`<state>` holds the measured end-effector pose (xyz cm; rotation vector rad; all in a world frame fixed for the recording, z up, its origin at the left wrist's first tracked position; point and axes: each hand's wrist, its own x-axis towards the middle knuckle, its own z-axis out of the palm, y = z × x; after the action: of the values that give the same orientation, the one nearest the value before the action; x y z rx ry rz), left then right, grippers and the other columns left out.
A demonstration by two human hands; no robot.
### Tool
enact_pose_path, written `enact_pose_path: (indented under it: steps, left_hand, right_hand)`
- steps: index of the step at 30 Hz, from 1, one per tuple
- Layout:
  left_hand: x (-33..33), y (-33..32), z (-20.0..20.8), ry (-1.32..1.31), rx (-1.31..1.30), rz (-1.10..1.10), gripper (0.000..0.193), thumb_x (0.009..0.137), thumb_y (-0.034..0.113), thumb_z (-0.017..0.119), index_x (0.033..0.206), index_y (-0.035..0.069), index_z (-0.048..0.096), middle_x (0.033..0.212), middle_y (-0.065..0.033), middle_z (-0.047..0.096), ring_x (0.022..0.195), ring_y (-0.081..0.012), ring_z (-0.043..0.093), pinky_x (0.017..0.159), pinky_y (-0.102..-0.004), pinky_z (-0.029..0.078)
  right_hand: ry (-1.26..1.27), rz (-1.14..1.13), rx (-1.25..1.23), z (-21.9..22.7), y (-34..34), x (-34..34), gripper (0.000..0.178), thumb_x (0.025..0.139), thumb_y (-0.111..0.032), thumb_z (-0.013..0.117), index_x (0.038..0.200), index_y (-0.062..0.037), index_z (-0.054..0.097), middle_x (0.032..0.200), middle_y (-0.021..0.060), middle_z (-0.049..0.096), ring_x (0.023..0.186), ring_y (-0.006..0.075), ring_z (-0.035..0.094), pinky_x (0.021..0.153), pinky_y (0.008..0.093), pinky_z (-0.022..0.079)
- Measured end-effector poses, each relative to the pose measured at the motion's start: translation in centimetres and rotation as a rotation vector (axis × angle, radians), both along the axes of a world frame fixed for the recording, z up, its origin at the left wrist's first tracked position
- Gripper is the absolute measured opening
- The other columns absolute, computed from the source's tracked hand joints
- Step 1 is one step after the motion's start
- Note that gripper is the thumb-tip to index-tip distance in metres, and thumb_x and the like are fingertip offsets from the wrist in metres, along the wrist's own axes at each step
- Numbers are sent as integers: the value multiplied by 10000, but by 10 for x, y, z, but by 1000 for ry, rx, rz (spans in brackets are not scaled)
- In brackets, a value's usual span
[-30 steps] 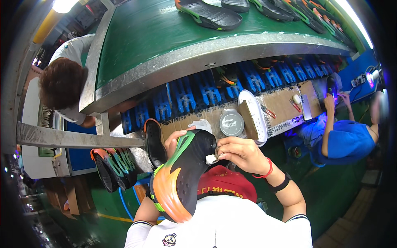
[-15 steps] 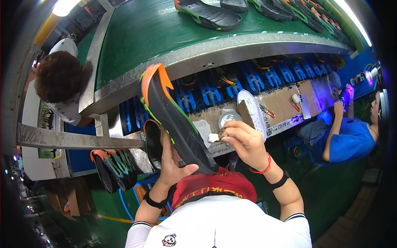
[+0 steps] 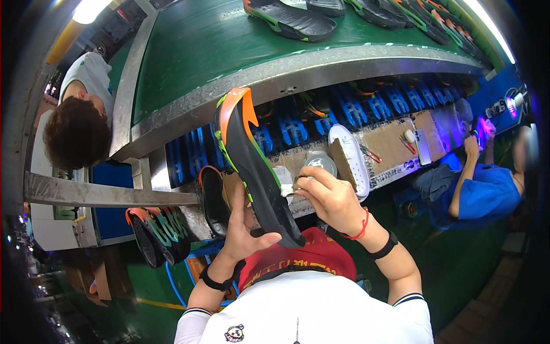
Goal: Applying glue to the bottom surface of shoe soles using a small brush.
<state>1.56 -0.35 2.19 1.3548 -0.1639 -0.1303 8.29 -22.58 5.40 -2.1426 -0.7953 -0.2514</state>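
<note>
My left hand (image 3: 239, 234) is closed round a black shoe sole (image 3: 254, 166) with orange and green trim, held tilted with its orange end pointing away from me. My right hand (image 3: 331, 202) pinches a small white wad (image 3: 287, 190), which is at the sole's right edge; a short holder for it may be hidden among the fingers. Whether wad and sole touch is unclear. Beyond the right hand stands a clear round container (image 3: 318, 163), beside a white oblong tray (image 3: 350, 163). Another black sole (image 3: 213, 200) rests left of my left hand.
A green bench (image 3: 229, 51) with a metal edge carries several soles. Under it runs a row of blue racks (image 3: 352, 106). Tweezers (image 3: 371, 153) lie on the cardboard. More soles (image 3: 157, 232) hang at left. A person in blue (image 3: 487, 192) works at right; another person (image 3: 80, 126) stands left.
The sole in my left hand has swung a little to the right and more upright. My right hand has brought the white wad left to the sole's edge. The person at left has bent nearer.
</note>
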Motion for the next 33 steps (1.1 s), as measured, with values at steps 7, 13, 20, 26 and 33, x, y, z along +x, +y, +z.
enact_pose_path:
  steps: [7, 13, 20, 26, 33]
  left_hand:
    - [-1, 0, 3, 18, -30, -22, 1261, 758, 177, 881, 1590, 27, -55, 1489, -215, 379, 1281, -294, 538, 995, -395, 536]
    - [0, 1, 0, 33, -58, -8, 1255, 766, 165, 873, 1591, 37, -65, 1509, -209, 353, 1313, -297, 507, 999, -402, 538]
    - [4, -1, -8, 13, -48, 0, 1265, 769, 182, 874, 1590, 45, -78, 1530, -200, 312, 1350, -311, 469, 1026, -406, 505]
    - [26, -8, 2, -21, -60, -88, 1131, 793, 280, 849, 1538, 45, 32, 1526, -178, 285, 1375, -308, 408, 1095, -432, 417]
    - [109, -44, 51, 75, -489, -308, 885, 926, 435, 598, 1573, 81, 109, 1506, -119, 390, 1365, -245, 454, 1149, -421, 359]
  right_hand:
    - [-63, 2, 15, 2, 1, 2, 163, 843, -46, 739, 985, -31, 660, 1040, 121, 659, 735, 298, 692, 608, 354, 568]
    - [-43, 117, -63, 3, -2, 2, 177, 844, -41, 712, 999, -31, 626, 1090, 121, 646, 741, 306, 703, 588, 370, 573]
    - [-6, 138, -62, 3, -8, 1, 181, 826, -42, 739, 990, -32, 664, 1076, 121, 659, 772, 303, 704, 627, 353, 581]
    - [44, -93, 247, 10, -31, 1, 118, 836, 25, 719, 947, 11, 682, 1024, 154, 687, 845, 294, 697, 746, 331, 556]
    - [65, -456, 444, 1, -85, -20, 99, 942, -22, 635, 863, 37, 648, 1053, 113, 671, 638, 84, 561, 545, 222, 423]
